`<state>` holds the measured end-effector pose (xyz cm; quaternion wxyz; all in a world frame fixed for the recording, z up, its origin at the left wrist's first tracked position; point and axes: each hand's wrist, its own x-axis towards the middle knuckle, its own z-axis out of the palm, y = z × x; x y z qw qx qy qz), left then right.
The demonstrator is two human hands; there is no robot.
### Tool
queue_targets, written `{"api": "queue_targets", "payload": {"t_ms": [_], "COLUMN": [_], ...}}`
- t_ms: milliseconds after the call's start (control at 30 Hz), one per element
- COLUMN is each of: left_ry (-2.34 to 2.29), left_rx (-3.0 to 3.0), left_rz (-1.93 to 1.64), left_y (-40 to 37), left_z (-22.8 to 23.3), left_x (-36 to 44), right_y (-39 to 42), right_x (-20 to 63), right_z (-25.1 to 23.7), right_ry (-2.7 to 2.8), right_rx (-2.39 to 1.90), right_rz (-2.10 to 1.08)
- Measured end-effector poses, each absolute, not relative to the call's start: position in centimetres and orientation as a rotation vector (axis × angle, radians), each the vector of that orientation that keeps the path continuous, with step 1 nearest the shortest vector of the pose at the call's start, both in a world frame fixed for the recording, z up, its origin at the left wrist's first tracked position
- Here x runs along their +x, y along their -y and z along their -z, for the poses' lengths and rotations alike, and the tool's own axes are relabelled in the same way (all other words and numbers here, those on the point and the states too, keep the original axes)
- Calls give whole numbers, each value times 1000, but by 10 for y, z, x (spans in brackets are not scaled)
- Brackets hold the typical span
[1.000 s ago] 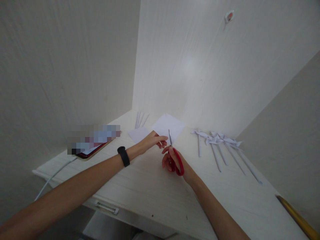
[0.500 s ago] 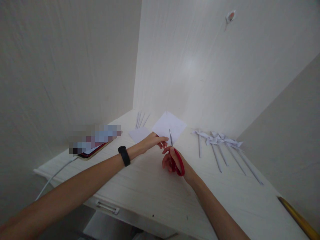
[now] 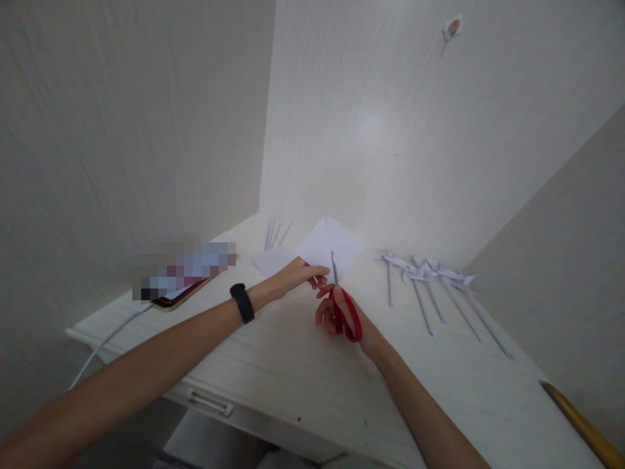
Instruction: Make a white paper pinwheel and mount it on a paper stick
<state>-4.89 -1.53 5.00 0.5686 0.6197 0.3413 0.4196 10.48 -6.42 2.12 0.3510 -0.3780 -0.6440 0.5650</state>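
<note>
Pale walls (image 3: 332, 130) met behind a white desk (image 3: 288, 365). Above it, the right hand (image 3: 347, 314) gripped red scissors (image 3: 355, 320), long axis and blades pointing away over the paper (image 3: 322, 244); the left hand (image 3: 295, 276) seemingly pinched its edge.

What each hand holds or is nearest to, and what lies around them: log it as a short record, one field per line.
Left hand: at the near part of the larger white sheet; grip unclear
Right hand: holds red-handled scissors
Blades: pointing away from the person, over the sheet in view; contact unclear
Left wrist: black band
Left side: smaller white sheet, thin sticks, partly pixelated device with cable
Right side: folded-paper pieces on sticks
</note>
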Motion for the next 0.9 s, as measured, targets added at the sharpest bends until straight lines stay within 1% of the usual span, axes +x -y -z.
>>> {"api": "queue_targets", "payload": {"t_ms": [267, 667, 900], "left_ry": [-798, -804, -794], "left_rx": [1460, 1478, 1459], "left_rz": [-984, -956, -968], "left_y": [15, 14, 12], "left_z": [-50, -49, -46], "left_x": [-50, -49, -50], "right_y": [68, 72, 68], "right_x": [104, 104, 104], "right_z": [-25, -32, -30], "right_ry": [1697, 1687, 1711], "right_rx": [-972, -960, -1075], "right_rz": [-1417, -1452, -1395]}}
